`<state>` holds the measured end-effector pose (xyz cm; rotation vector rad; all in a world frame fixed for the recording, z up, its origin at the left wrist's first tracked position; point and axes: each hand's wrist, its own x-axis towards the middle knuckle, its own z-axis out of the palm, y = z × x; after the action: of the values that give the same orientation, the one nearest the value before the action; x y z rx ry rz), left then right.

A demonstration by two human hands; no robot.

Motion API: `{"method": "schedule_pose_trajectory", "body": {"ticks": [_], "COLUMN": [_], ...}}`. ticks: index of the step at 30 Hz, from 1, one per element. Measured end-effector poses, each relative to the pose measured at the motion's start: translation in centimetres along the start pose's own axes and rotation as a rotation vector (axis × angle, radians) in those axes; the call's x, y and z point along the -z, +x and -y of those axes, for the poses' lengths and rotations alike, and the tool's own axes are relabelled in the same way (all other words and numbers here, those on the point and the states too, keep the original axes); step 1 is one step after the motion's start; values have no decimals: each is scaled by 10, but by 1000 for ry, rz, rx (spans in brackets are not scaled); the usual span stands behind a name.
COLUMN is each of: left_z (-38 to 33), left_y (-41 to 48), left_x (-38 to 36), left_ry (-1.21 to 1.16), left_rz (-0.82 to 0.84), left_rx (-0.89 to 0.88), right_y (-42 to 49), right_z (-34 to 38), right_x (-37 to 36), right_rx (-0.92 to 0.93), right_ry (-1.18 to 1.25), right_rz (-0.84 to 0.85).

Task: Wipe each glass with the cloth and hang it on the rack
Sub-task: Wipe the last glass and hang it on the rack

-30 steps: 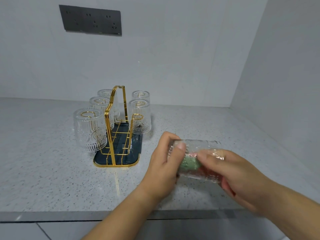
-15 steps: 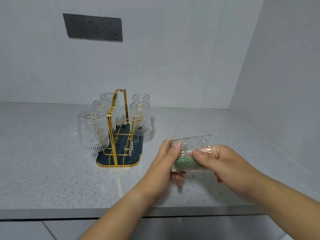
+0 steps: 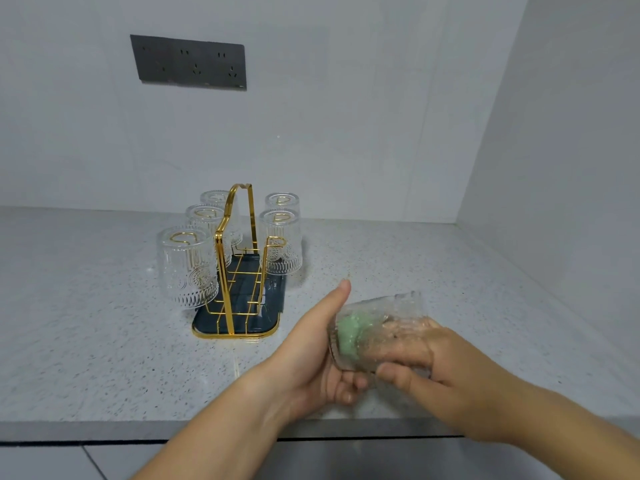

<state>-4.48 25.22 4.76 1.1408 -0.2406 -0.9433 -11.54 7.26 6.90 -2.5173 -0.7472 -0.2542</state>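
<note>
A clear ribbed glass lies on its side in the air over the counter's front edge, blurred. My left hand cups its base from the left, thumb raised. The fingers of my right hand reach inside the glass, pressing a green cloth against its bottom. To the left stands a gold wire rack on a dark blue tray. Several glasses hang upside down on its pegs, the nearest glass at the front left. The front right peg is bare.
The speckled grey counter ends in a front edge just below my wrists. A white wall with a dark socket panel rises behind, and a side wall closes the right.
The glass has turned in my hands and dropped a little toward the counter edge. My left thumb has lifted off the glass; the view shifted slightly.
</note>
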Motion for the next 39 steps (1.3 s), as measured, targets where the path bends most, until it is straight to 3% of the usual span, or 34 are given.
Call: {"method": "schedule_pose_trajectory", "body": {"ticks": [3,5,7,9,11,13,15,17,19,22,24,26,28,31,33,36,39], "left_z": [7,14,21,26,24,19,11,7,4,8,15,21,21,18,15,12,7], "left_y": [6,8,8,9,9,7,3,1,2,5,6,8,9,8,9,10,10], "left_x": [6,9,10,11,8,5,1,4,7,10,8,3,-1,-3,-2,1,6], "left_ry": [117,239,457,556,367,98,-5,38,159,254,299,286,172,-58,-136,-184,-244], "left_rz": [-10,-97,-211,-322,-348,-283,-168,-77,-14,-49,-147,-209,-248,-212,-142,-181,-268], "left_rx": [-227,-441,-664,-811,-718,-345,-48,28,-20,-250,-406,-476,-425,-207,-167,-157,-194], "right_y": [6,10,12,12,7,1,0,1,2,7,9,14,12,7,7,7,7], "right_z": [13,18,23,32,30,15,-1,-5,-2,14,15,19,16,2,-2,-10,-6], "right_x": [11,11,7,4,2,-3,-1,1,0,8,8,6,3,-5,-3,-10,-10], "right_rx": [-271,-427,-479,-406,-136,103,102,58,20,-250,-383,-401,-313,-51,-39,-91,-213], "right_ry": [486,603,670,684,393,-157,-456,-387,-110,445,602,611,543,30,-104,56,387], "right_rz": [-111,-150,-143,-93,-18,98,186,177,53,-44,-77,-39,-7,0,31,-156,-352]}}
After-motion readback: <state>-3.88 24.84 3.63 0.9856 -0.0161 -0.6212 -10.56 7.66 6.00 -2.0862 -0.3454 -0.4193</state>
